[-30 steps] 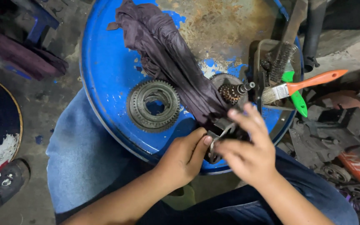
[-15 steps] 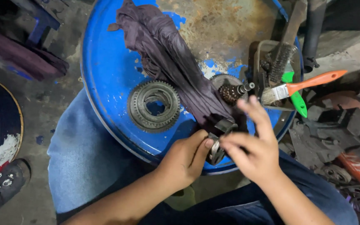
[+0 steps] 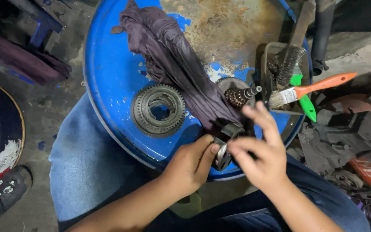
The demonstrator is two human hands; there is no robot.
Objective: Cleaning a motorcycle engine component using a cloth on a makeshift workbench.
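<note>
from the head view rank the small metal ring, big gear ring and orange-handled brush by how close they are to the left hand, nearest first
1. small metal ring: touching the left hand, at its fingertips.
2. big gear ring: up and left on the blue drum top.
3. orange-handled brush: far right, past the right hand.

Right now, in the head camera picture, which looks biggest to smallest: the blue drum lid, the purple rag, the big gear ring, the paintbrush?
1. Blue drum lid
2. Purple rag
3. Big gear ring and paintbrush: too alike to rank.

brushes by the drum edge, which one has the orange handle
The flat paintbrush with pale bristles, lying across the metal tray. The wire brush behind it has dark bristles and a dull wooden handle.
</note>
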